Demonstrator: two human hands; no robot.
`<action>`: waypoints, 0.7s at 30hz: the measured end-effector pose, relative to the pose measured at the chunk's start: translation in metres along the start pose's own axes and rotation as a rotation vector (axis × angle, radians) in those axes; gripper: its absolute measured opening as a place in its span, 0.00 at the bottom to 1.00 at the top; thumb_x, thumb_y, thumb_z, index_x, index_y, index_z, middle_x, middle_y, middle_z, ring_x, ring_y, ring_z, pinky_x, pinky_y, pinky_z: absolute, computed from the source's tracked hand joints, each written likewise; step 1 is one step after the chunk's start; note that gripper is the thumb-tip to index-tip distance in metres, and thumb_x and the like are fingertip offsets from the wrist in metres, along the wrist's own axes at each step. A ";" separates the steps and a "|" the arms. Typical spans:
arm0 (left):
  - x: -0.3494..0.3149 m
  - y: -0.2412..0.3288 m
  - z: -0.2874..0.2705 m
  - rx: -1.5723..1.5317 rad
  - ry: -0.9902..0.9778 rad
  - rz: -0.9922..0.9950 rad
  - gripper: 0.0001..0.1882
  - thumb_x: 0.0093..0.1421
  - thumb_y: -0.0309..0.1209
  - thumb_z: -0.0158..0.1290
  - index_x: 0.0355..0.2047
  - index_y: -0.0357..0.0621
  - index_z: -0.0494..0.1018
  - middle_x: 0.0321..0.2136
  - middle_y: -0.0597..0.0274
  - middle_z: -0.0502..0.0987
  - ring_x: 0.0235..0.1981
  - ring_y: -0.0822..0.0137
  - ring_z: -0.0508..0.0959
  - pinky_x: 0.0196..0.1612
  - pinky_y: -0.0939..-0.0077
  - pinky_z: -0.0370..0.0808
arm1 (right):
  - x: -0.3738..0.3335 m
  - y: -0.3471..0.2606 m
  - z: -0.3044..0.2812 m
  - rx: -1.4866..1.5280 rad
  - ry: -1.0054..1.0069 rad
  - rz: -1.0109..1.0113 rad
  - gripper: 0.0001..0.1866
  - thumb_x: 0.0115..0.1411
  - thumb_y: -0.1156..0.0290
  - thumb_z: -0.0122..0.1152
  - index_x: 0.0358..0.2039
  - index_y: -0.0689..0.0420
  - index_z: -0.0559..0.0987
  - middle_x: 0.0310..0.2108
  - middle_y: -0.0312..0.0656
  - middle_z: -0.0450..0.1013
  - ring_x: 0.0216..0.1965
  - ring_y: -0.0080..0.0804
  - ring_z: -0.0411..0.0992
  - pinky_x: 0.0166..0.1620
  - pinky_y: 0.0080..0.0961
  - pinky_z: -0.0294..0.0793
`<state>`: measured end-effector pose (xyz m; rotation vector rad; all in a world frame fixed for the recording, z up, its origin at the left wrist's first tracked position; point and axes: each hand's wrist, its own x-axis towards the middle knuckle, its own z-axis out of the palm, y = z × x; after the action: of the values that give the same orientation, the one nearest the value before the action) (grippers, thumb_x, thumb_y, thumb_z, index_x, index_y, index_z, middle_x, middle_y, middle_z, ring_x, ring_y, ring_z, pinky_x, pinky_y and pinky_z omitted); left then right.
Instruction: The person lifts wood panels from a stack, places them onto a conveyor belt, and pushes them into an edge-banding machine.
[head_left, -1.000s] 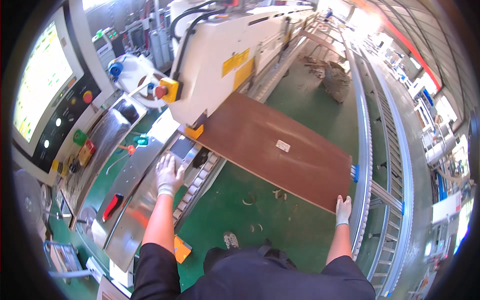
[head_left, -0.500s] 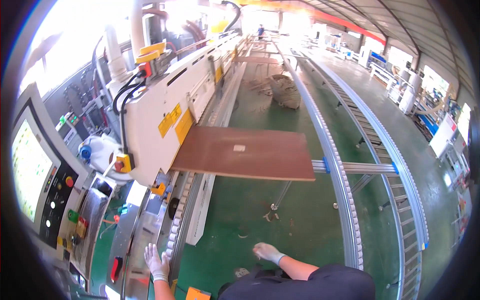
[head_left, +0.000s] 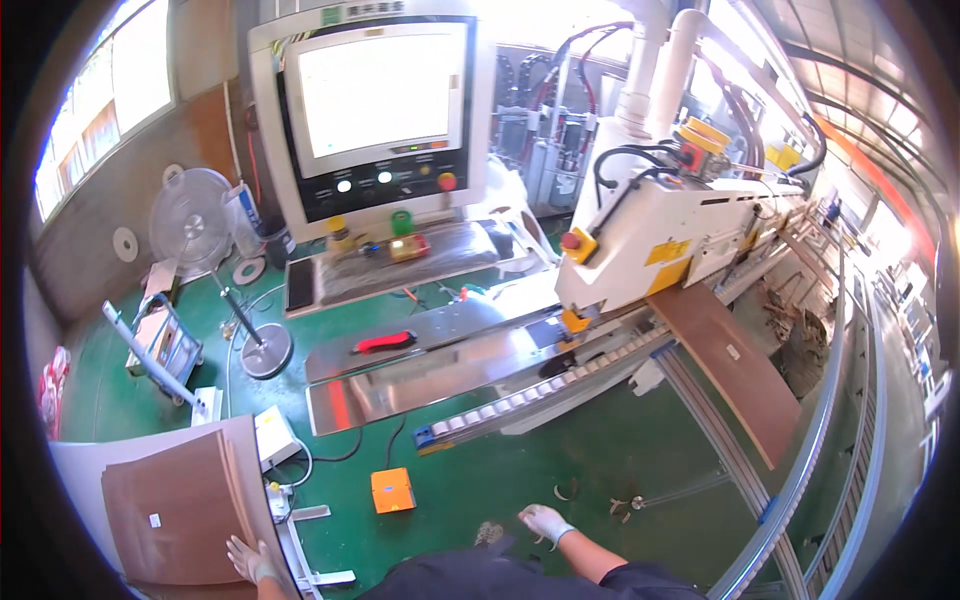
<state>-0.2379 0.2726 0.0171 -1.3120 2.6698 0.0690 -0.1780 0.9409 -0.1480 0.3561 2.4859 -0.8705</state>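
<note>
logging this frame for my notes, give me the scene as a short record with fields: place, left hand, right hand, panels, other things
place: workshop with green floor and a big white machine
left hand: gloved left hand on the edge of the brown panel stack, lower left
right hand: gloved right hand free, touching nothing, over the floor
panels: one brown panel lies on the roller conveyor by the machine
other things: control screen, standing fan, orange box on the floor

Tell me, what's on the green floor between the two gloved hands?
Between the left hand and right hand, the head view shows an orange box on the floor, plus white frame bars.
</note>
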 end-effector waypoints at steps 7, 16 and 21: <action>-0.026 -0.065 0.023 -0.115 0.023 0.254 0.48 0.62 0.42 0.57 0.76 0.45 0.47 0.78 0.55 0.44 0.78 0.49 0.44 0.77 0.54 0.44 | 0.050 -0.033 0.032 0.502 0.159 -0.137 0.13 0.69 0.73 0.53 0.52 0.59 0.79 0.39 0.41 0.80 0.39 0.27 0.77 0.43 0.25 0.79; -0.013 -0.160 0.025 -0.524 0.351 0.383 0.30 0.63 0.34 0.58 0.64 0.36 0.68 0.67 0.42 0.66 0.69 0.43 0.62 0.72 0.49 0.58 | -0.038 -0.260 0.099 -0.007 -0.186 -0.296 0.19 0.69 0.54 0.57 0.50 0.55 0.82 0.46 0.48 0.81 0.48 0.48 0.79 0.53 0.37 0.77; 0.021 -0.211 0.051 -1.014 0.209 0.047 0.18 0.67 0.37 0.54 0.50 0.35 0.77 0.46 0.49 0.80 0.51 0.53 0.78 0.59 0.63 0.72 | -0.063 -0.224 0.162 0.446 -0.396 -0.052 0.18 0.73 0.59 0.56 0.55 0.58 0.77 0.39 0.42 0.80 0.34 0.28 0.76 0.39 0.26 0.78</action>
<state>-0.0774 0.1332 -0.0300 -1.4989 2.9053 1.5242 -0.1547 0.6604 -0.1109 0.2349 1.9363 -1.3727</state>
